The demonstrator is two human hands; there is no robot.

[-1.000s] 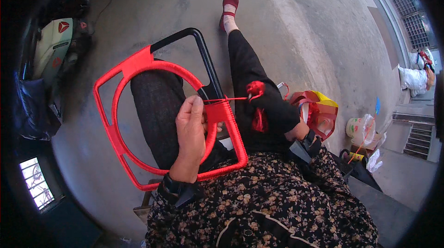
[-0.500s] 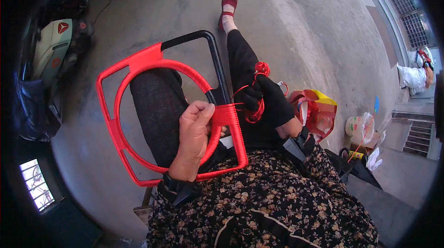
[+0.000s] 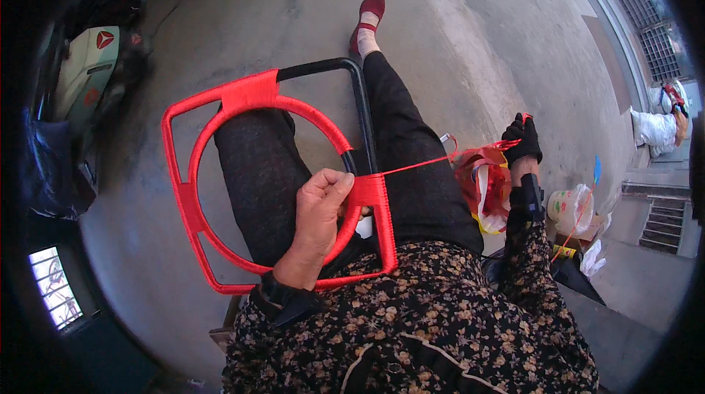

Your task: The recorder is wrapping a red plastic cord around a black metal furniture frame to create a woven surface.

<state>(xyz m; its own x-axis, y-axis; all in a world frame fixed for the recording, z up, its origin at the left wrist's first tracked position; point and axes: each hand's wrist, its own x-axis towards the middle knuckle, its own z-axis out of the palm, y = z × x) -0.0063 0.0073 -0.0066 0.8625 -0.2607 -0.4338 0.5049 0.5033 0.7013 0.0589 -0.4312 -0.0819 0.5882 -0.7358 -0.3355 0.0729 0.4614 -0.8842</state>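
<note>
A square frame with a ring inside it (image 3: 250, 93) rests over my lap, mostly wrapped in red cord. Its upper right corner and a short stretch of the ring show bare black. My left hand (image 3: 319, 207), uncovered, pinches the frame where the ring meets the right side, thumb on the wrapping. From that spot a red cord (image 3: 426, 164) runs taut to the right. My right hand (image 3: 523, 138), in a black glove with bare fingertips, is closed on the cord and its bundled strands, well away from the frame.
A red and yellow bag (image 3: 488, 188) stands beside my right thigh. Farther right are a white bucket (image 3: 562, 207) and a white plastic bag (image 3: 592, 258). A pale scooter-like vehicle (image 3: 88, 71) stands at the far left on the concrete floor (image 3: 294, 12).
My right hand has moved from beside the frame out to the right, drawing the cord straight. My left hand keeps its grip, and the frame has shifted slightly right in the picture.
</note>
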